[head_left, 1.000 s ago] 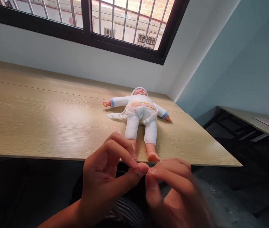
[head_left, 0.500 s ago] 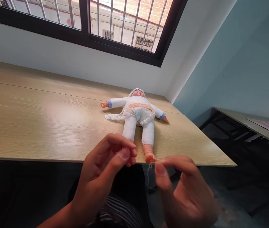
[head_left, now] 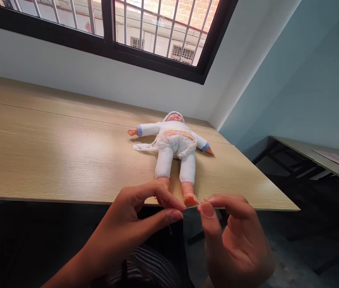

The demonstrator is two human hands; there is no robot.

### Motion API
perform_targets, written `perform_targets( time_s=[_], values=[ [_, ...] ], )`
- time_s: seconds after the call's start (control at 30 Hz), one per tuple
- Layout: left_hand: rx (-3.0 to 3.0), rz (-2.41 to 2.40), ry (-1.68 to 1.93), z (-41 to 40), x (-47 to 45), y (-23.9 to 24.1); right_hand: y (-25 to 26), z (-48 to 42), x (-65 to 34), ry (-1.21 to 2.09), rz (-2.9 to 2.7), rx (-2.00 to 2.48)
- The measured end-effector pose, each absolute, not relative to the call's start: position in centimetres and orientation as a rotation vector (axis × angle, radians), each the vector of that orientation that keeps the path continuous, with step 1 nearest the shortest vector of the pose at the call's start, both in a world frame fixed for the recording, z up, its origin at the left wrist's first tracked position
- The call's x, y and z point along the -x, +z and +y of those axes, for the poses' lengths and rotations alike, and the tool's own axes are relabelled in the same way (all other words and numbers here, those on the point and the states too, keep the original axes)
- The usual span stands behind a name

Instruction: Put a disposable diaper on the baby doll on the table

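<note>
A thin pale thread (head_left: 191, 207) runs between my two hands, just in front of the doll's foot. My left hand (head_left: 145, 212) pinches one part of it between thumb and forefinger, and a short loose tail hangs below. Thumb and forefinger of my right hand (head_left: 235, 236) are closed on the other part, and whether anything else is in that pinch is too small to tell. Beyond my hands a baby doll (head_left: 175, 148) in white clothes and a cap lies on its back, feet towards me. My left fingers partly cover one of its feet.
The doll lies on a light wooden table (head_left: 67, 160), whose front edge runs just behind my hands. A barred window (head_left: 160, 32) is above the far side. On the right, another table (head_left: 301, 150) carries a pinkish sheet (head_left: 337, 160).
My left hand has moved right and down and taken hold of the thread. Hanging loosely from my right fingers before, the thread is now drawn between both hands.
</note>
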State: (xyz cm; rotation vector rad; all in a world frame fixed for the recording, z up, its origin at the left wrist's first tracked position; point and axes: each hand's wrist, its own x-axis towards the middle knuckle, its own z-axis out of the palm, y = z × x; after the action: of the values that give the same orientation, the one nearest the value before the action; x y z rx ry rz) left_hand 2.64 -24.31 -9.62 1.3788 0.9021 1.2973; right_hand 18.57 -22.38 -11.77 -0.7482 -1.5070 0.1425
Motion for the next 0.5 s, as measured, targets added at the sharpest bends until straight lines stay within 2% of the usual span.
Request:
perform_targets(
  time_s=[0.37, 0.5],
  values=[
    [-1.729, 1.321, 1.642, -24.2, -1.9, -10.3, -13.2, -20.4, -20.9, -0.127, -1.640, 0.899],
    [-1.720, 1.244, 1.609, -24.5, -2.4, -9.9, -12.7, -21.6, -21.3, 0.130, -1.906, 0.853]
  ],
)
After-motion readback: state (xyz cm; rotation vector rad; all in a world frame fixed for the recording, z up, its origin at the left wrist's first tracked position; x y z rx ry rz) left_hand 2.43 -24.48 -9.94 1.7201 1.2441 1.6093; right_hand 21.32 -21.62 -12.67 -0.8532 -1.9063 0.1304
